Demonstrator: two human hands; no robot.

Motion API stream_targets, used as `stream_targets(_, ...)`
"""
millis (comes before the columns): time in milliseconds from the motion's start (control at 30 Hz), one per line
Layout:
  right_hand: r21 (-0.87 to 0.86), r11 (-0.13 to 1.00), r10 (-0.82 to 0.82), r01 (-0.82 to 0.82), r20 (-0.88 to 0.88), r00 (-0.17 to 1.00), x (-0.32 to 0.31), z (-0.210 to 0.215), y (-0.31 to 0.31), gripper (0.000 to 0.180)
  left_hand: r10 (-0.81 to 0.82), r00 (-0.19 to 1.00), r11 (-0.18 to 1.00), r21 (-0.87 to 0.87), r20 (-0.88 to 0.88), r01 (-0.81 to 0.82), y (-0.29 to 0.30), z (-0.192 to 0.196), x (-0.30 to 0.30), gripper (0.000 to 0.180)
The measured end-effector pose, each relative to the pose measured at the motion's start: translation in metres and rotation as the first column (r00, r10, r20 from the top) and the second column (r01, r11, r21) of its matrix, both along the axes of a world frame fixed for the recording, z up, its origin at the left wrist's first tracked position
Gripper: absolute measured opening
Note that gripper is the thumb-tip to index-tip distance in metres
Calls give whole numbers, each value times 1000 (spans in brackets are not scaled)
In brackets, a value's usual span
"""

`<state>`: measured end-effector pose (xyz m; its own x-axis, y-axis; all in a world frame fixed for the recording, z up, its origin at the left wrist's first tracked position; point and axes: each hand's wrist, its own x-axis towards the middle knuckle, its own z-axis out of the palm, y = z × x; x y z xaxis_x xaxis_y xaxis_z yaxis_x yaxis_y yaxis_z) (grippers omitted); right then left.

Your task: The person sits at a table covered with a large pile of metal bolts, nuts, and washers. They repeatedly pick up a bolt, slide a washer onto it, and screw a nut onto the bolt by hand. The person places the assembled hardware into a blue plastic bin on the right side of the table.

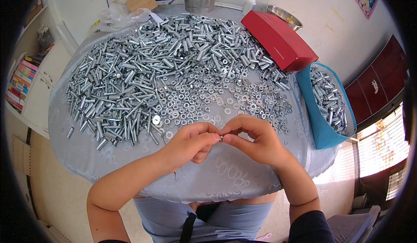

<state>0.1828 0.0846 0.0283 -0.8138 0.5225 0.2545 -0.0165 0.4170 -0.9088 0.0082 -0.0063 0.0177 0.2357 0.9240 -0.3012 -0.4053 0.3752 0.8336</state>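
My left hand (196,142) and my right hand (254,139) meet above the near part of the table. Between their fingertips shows a small shiny metal fastener (221,138), nut-sized; most of it is covered by the fingers. Both hands are closed in a pinch on it, thumbs towards each other, the left one's lower fingers curled in. Just beyond the hands lie loose nuts and washers (186,106), spread in a band. Behind and to the left of these is a large heap of silvery bolts and metal sleeves (139,65).
A grey-blue patterned tablecloth (243,182) covers the round table. On the right stands a blue fabric bin (320,126) filled with bolt assemblies. Beyond it are a red box (280,39), a metal bowl (295,22), a spray bottle (250,2) and a metal pail (200,0).
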Motion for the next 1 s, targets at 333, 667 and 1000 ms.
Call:
stream_targets(333, 341, 940, 48, -29, -47, 998, -2, 4, -1, 17, -17, 1000, 1000, 14, -7, 17, 0, 1, -1, 22)
stream_targets(667, 396, 908, -115, 134, -71, 991, 12, 18, 14, 22, -4, 995, 999, 49, -96, 9, 0, 1, 0, 16)
stream_targets(1000, 553, 794, -400, 253, 161, 902, 28, 4, 46, 14, -55, 991, 998, 34, -119, 60, -1, 2, -2, 14)
